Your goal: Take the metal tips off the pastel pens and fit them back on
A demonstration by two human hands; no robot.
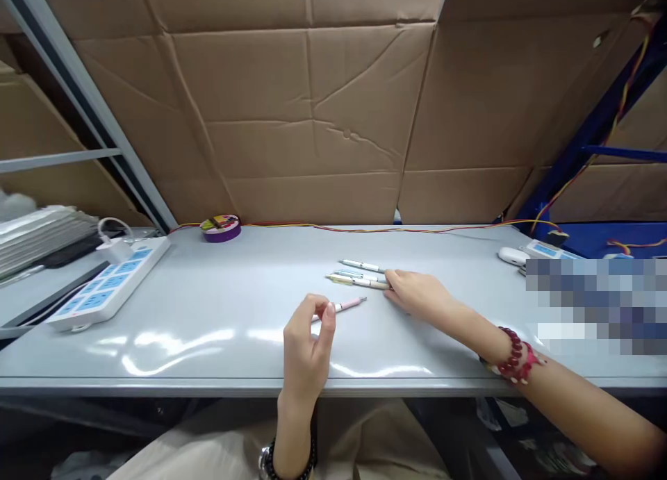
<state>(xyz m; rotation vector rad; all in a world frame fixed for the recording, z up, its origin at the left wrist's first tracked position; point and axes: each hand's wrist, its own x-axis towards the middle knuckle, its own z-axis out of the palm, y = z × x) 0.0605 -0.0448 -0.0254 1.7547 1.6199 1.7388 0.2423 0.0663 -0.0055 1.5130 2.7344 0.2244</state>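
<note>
Just above the table's front edge, my left hand is closed, thumb and forefinger curled together round a slim pink-and-white pen. The pen's pink end points right, and part of its body is hidden by the thumb. To the right, my right hand reaches in from the side with its fingertips closed on the right ends of several pens. Among them are a white pen at the back, a pale blue one in the middle and a beige one in front. Their right ends are covered by my fingers.
A white power strip with a plugged-in charger lies at left. A purple roll of tape sits by the cardboard wall. Thin red and yellow wires run along the back edge. A white computer mouse is at right.
</note>
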